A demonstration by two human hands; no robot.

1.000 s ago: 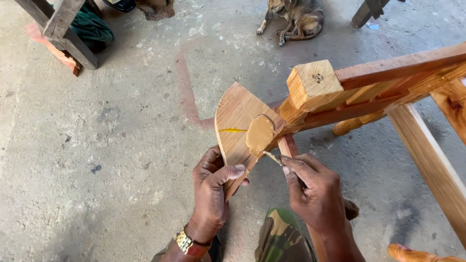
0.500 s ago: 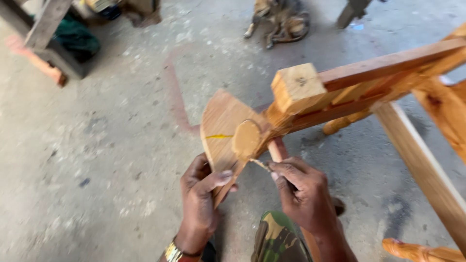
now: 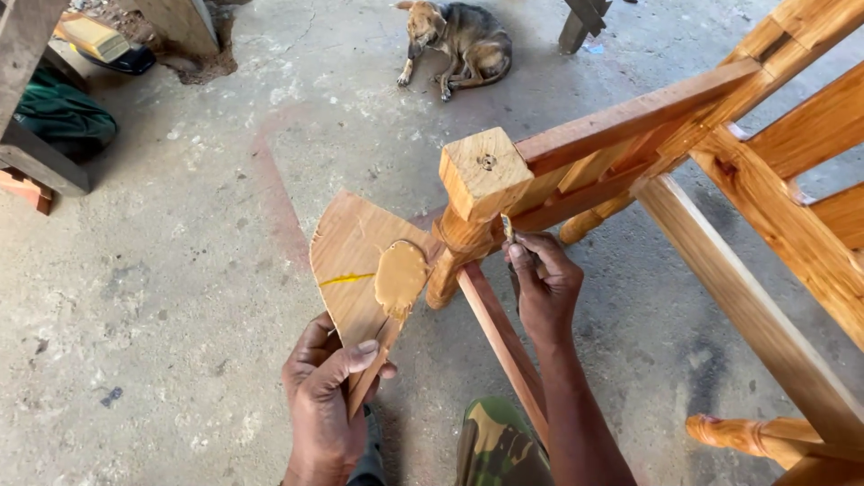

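A dog [image 3: 461, 43] lies on the concrete floor [image 3: 162, 270]; the left hand [image 3: 328, 405] grips a wooden scrap [image 3: 351, 261] carrying tan paste [image 3: 400, 277]; the right hand [image 3: 543, 286] pinches a small blade [image 3: 507, 227] against the wooden frame [image 3: 630, 126].

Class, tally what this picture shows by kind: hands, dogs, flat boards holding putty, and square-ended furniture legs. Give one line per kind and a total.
Hands: 2, left hand and right hand
Dogs: 1, dog
Boards with putty: 1, board
Square-ended legs: 1, leg
Total: 5
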